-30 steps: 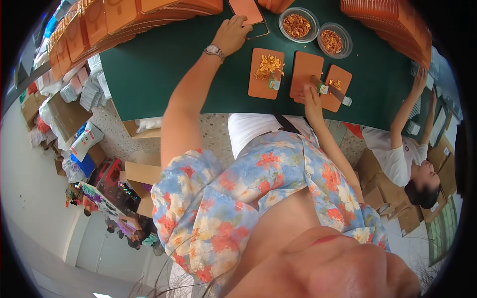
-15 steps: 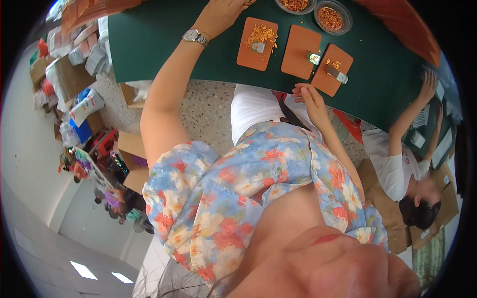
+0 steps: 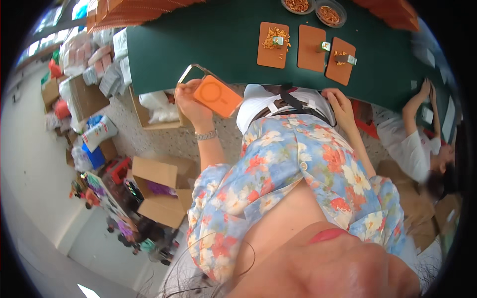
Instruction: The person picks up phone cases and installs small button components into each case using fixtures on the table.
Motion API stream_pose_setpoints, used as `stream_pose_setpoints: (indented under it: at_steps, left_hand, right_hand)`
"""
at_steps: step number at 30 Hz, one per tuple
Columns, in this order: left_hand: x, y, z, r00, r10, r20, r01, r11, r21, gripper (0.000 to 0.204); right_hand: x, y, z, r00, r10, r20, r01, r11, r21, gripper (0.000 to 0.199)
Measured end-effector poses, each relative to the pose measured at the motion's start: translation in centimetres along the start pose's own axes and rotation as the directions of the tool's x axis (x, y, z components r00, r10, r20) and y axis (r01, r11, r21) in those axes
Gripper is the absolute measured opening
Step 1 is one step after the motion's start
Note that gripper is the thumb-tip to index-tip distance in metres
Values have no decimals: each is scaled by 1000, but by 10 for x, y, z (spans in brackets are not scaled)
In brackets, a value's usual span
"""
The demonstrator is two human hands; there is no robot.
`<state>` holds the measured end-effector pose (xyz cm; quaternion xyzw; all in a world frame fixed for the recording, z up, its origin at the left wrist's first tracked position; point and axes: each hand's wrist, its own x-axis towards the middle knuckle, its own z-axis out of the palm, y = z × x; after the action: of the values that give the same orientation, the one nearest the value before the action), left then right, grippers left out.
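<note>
In my left hand (image 3: 191, 102), a flat orange phone (image 3: 217, 95) with a ring mark on its back is held just off the near table edge. A clear, shiny frame-like rim (image 3: 196, 69) sticks out beyond the fingers; whether it belongs to a phone case I cannot tell. My right hand (image 3: 343, 107) rests by the table's near edge with loose, half-stretched fingers and nothing in it. Beyond it lie three brown rectangular boards: the left board (image 3: 266, 57) with a pile of small yellow-orange pieces, the middle board (image 3: 310, 57), and the right board (image 3: 343, 74).
Small tags or clips (image 3: 324, 46) sit on the boards. Two clear round tubs (image 3: 330, 22) of orange pieces stand at the table's far side. Stacked brown boards (image 3: 134, 14) flank the green table (image 3: 198, 42). An open carton (image 3: 159, 174) stands left; a co-worker (image 3: 412, 144) sits right.
My left hand has drawn back from the far side of the table toward my body, and the orange phone now shows in it. My right hand stays near the table edge; the view has shifted.
</note>
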<state>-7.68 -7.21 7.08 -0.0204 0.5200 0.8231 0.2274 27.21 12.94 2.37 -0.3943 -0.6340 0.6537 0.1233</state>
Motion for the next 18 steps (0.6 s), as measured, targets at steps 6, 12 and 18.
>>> stream_pose_setpoints:
  at_steps: [6, 12, 18]
  left_hand:
    - [25, -28, 26, 784, -494, 375, 499, 862, 92, 24]
    - [21, -47, 36, 617, -659, 430, 683, 720, 123, 21]
    - [25, -59, 33, 478, -702, 528, 721, 657, 220, 29]
  right_hand:
    - [33, -79, 143, 995, -78, 68, 54, 951, 304, 27]
    - [8, -91, 186, 1000, -26, -2, 24, 879, 477, 25]
    - [25, -86, 189, 991, 72, -115, -13, 891, 453, 23]
